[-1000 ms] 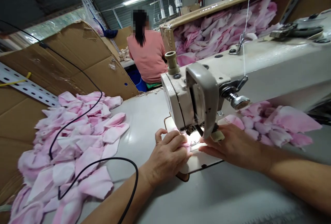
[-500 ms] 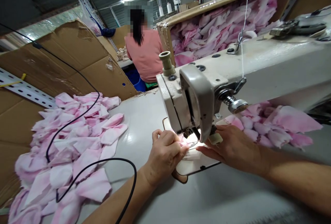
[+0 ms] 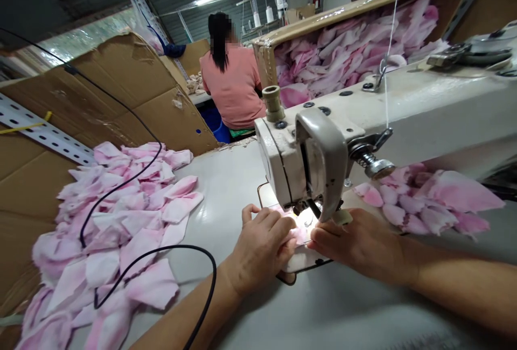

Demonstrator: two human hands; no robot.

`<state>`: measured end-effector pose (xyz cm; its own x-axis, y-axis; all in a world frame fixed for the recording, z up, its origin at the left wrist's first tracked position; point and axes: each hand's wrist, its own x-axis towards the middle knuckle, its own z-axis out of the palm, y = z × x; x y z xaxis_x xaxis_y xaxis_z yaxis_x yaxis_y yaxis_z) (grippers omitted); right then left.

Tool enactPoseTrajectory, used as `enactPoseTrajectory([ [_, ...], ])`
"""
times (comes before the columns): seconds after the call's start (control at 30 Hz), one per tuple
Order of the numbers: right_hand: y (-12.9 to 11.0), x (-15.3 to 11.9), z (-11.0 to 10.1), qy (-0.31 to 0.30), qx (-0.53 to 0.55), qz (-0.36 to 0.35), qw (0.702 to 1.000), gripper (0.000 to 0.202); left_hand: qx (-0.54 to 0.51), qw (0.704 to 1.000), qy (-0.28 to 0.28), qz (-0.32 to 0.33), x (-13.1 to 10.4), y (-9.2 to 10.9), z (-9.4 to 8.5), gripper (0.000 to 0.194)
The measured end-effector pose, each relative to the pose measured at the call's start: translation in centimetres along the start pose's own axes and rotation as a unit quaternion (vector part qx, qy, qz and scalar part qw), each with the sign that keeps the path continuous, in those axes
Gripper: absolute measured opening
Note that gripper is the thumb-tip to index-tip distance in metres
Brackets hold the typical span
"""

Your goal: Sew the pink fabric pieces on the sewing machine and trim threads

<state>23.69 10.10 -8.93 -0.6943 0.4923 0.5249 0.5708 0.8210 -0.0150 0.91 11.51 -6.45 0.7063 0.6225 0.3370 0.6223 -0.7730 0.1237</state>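
A white sewing machine (image 3: pixel 319 161) stands on the grey table, its lamp lighting the needle area. Beside the needle, a small pink fabric piece (image 3: pixel 299 235) lies on the machine's plate (image 3: pixel 301 261). My left hand (image 3: pixel 264 245) is left of the needle, its curled fingers closed on this piece. To the right of the needle, my right hand (image 3: pixel 359 242) has its fingers pressed together at the fabric's right edge; whatever its fingertips hold is hidden. Behind my right hand, under the machine arm, lies a bunch of pink pieces (image 3: pixel 428 199).
Pink and white fabric pieces (image 3: pixel 133 221) are heaped on the left, crossed by a black cable (image 3: pixel 177 246). Cardboard (image 3: pixel 121 91) borders the table. Beyond it sits a person (image 3: pixel 232 83) in a pink shirt. A box (image 3: pixel 264 62) of pink fabric stands behind the machine.
The view has shifted slightly. More pink fabric shows beside the needle, my left fingers have spread over it, and my right fingertips have drawn together closer to it.
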Motion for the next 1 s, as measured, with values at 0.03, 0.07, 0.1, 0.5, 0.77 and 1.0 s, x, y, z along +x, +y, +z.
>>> enactPoseTrajectory([
  [0.03, -0.1, 0.0, 0.1, 0.002, 0.001, 0.006, 1.0, 0.026, 0.003, 1.0, -0.017, -0.003, 0.0, 0.0, -0.1, 0.014],
  [0.07, -0.1, -0.1, 0.3, 0.002, 0.002, 0.012, 1.0, 0.026, 0.006, 0.999, -0.032, -0.005, 0.1, -0.1, -0.3, 0.023],
  [0.1, -0.1, -0.1, 0.4, -0.001, 0.002, 0.015, 1.0, 0.025, 0.007, 0.999, -0.044, -0.007, 0.1, -0.1, -0.5, 0.03],
  [0.5, -0.2, -0.2, 0.5, 0.004, -0.012, 0.019, 1.0, 0.027, 0.089, 0.995, 0.006, 0.047, 0.1, -1.3, -0.7, 0.024],
  [0.77, -0.2, 0.0, 0.5, 0.014, -0.016, 0.01, 1.0, 0.032, 0.069, 0.997, 0.012, 0.035, 0.4, -1.6, -0.8, 0.013],
  [1.0, -0.1, 0.1, 0.3, 0.0, -0.013, 0.013, 1.0, 0.031, 0.058, 0.997, 0.046, 0.01, 0.4, -2.0, -0.5, 0.018],
])
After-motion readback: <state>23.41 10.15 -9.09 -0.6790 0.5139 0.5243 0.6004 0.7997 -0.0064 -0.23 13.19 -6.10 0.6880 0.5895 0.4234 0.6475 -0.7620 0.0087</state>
